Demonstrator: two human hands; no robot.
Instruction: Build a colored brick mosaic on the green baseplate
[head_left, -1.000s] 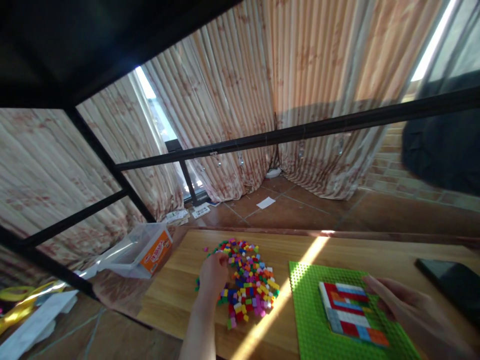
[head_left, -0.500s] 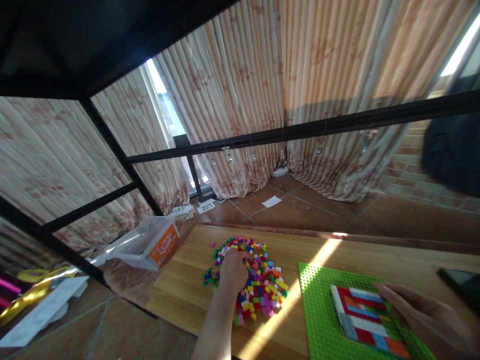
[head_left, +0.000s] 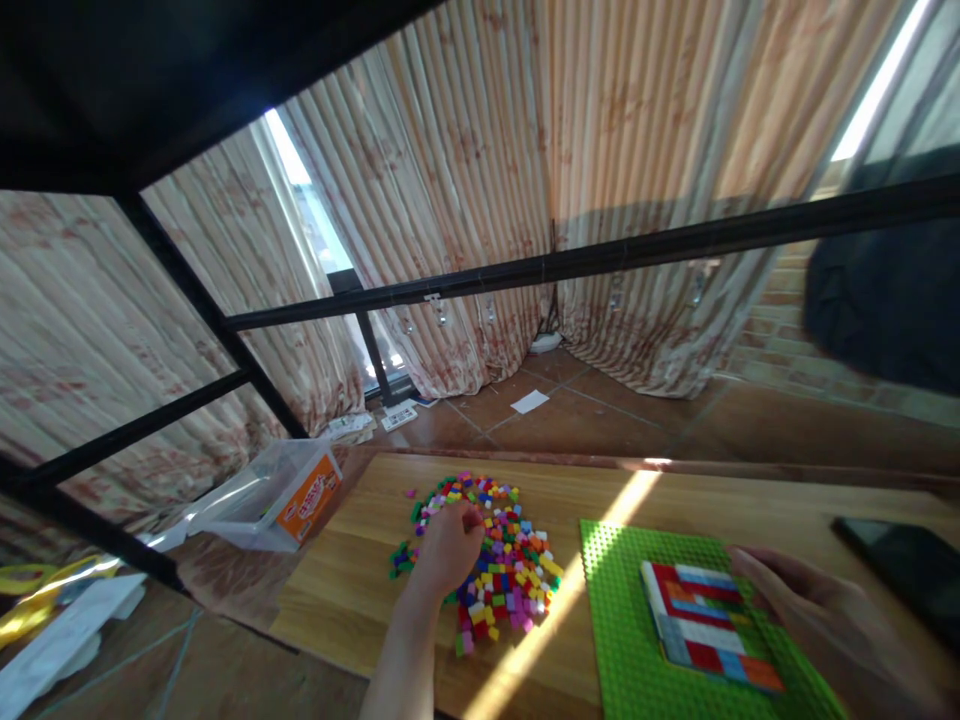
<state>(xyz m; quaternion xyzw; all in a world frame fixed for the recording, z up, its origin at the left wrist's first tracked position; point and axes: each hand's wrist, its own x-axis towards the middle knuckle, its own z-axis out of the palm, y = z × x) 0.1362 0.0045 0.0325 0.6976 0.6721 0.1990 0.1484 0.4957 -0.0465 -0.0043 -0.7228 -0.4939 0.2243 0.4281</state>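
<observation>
Left hand (head_left: pixel 448 550) over a heap of small multicoloured plastic bricks (head_left: pixel 510 578), right hand (head_left: pixel 821 605) at a studded green plastic baseplate (head_left: pixel 624 625)
The heap lies toward the left edge of the wooden surface (head_left: pixel 349 565); the left fingers (head_left: pixel 473 519) bend together there, whether around a brick I can't tell; the baseplate, bearing a flat red, white, blue, grey and orange brick panel (head_left: pixel 699 622), lies toward the near edge, the right thumb (head_left: pixel 750 563) at its far corner, the other fingers' hold hidden from me

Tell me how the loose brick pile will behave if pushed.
The brick pile would probably scatter, since its pieces lie loose. Each piece is small, so likely light. Their blocky shapes should slide or tumble rather than roll across the flat wooden tabletop.
</observation>
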